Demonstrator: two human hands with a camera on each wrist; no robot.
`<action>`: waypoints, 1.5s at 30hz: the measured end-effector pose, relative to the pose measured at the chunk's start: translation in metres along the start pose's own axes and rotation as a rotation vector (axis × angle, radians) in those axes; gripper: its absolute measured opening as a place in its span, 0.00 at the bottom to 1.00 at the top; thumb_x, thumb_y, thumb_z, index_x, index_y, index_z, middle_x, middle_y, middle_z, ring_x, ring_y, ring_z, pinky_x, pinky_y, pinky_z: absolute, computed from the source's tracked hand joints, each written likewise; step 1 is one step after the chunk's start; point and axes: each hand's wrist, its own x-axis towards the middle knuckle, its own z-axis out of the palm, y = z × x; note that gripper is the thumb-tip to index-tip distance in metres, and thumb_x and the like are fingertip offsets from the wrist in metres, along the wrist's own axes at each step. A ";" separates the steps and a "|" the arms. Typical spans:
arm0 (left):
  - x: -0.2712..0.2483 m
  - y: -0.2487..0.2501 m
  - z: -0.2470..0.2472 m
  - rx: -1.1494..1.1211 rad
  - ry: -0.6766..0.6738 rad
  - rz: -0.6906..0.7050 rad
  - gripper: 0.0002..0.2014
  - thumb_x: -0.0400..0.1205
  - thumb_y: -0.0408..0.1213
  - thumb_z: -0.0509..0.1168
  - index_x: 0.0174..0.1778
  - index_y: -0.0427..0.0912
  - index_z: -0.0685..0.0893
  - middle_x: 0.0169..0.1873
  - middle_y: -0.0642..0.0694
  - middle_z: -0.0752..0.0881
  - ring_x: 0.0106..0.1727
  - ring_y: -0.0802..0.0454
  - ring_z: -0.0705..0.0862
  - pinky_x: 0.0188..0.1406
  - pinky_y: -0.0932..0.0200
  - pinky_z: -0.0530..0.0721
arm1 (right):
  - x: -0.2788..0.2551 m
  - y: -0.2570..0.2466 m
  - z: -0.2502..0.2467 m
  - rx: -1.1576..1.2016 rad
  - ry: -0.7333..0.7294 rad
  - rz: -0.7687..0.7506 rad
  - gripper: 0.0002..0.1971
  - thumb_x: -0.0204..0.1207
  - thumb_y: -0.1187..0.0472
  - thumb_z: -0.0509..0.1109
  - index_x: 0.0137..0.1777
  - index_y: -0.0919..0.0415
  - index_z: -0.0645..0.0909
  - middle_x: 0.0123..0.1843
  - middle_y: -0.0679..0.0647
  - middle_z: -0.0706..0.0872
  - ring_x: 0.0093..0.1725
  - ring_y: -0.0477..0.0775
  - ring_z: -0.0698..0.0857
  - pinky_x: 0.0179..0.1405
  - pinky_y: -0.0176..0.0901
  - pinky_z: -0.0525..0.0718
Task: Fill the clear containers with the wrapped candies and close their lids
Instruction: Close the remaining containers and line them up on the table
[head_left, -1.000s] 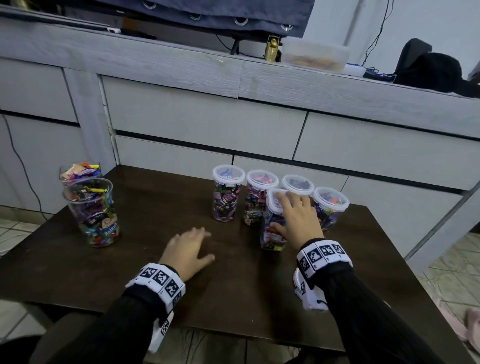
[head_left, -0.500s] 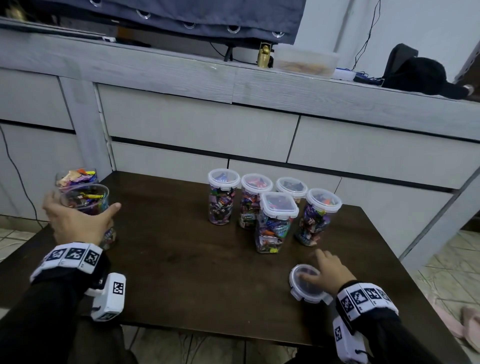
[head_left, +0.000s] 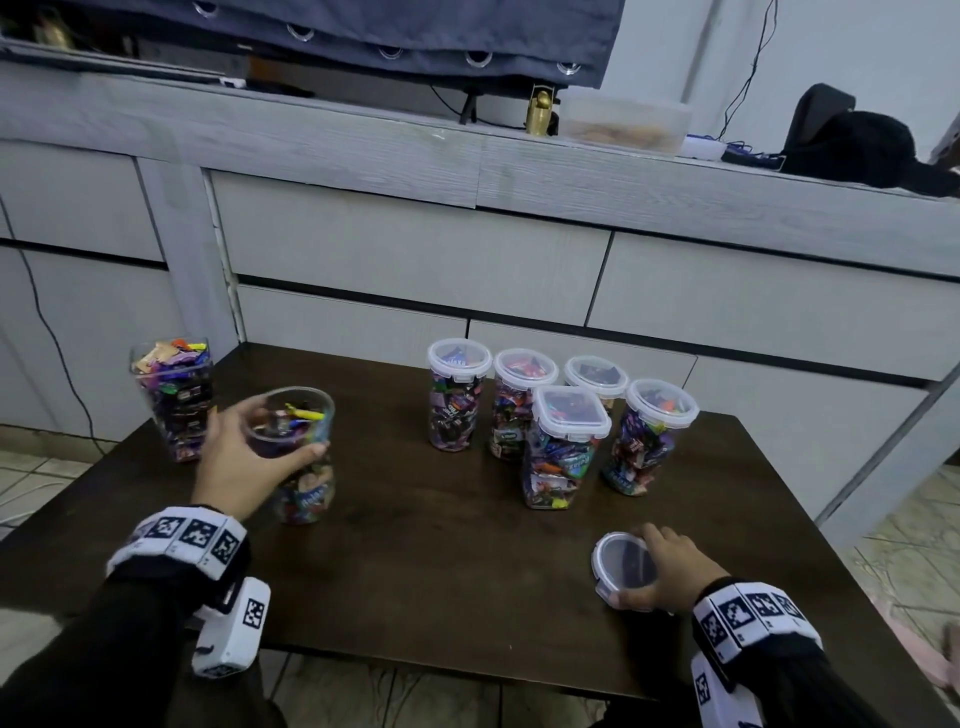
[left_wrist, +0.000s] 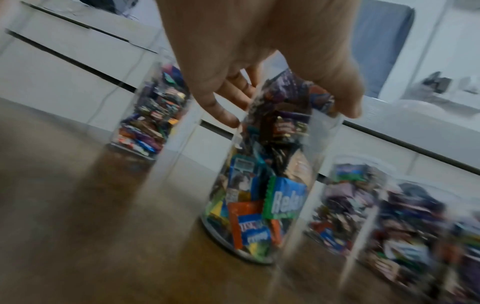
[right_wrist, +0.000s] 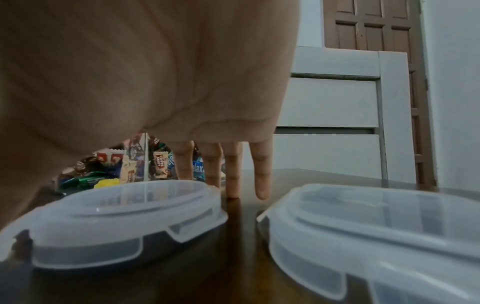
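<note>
On the dark table (head_left: 441, 545), my left hand (head_left: 280, 431) grips the rim of an open round container (head_left: 304, 488) full of wrapped candies. The left wrist view shows thumb and fingers (left_wrist: 228, 117) on either side of this container (left_wrist: 262, 195); the picture is blurred. An open square container (head_left: 174, 395), heaped with candies, stands at the far left corner. Several lidded, filled containers (head_left: 563, 447) are grouped at centre back. Near the front right, my right hand (head_left: 636, 566) holds a loose round lid (head_left: 618, 561) from above, fingers at its far edge, thumb at its near edge.
In the right wrist view a second loose lid (right_wrist: 376, 236) lies just right of the round lid (right_wrist: 124, 218). Grey cabinet drawers (head_left: 415, 260) rise behind the table. The table's front edge (head_left: 467, 670) is close to my wrists, and tiled floor (head_left: 893, 545) lies to the right.
My left hand took the open round container at the left edge and has drawn it rightward, inward on the table. My right hand left the square lidded container and settled on the loose lid.
</note>
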 end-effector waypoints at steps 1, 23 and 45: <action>-0.006 0.007 0.006 -0.025 -0.074 0.028 0.43 0.62 0.41 0.85 0.73 0.53 0.72 0.68 0.46 0.70 0.69 0.44 0.75 0.71 0.36 0.76 | 0.000 -0.001 0.000 -0.003 -0.001 0.001 0.54 0.53 0.30 0.78 0.76 0.52 0.61 0.71 0.53 0.70 0.71 0.55 0.70 0.69 0.49 0.73; -0.099 0.079 0.140 -0.345 -0.778 0.245 0.47 0.55 0.45 0.83 0.69 0.45 0.70 0.67 0.43 0.78 0.71 0.48 0.79 0.73 0.49 0.78 | -0.065 -0.082 -0.094 0.367 0.285 -0.569 0.49 0.57 0.34 0.77 0.78 0.49 0.65 0.74 0.46 0.73 0.70 0.43 0.73 0.71 0.41 0.73; -0.106 0.078 0.153 -0.481 -0.822 0.222 0.47 0.60 0.40 0.82 0.71 0.45 0.63 0.68 0.45 0.78 0.71 0.53 0.79 0.71 0.47 0.79 | -0.056 -0.109 -0.060 0.005 0.131 -0.707 0.32 0.79 0.35 0.53 0.82 0.40 0.54 0.86 0.48 0.45 0.84 0.47 0.46 0.83 0.46 0.51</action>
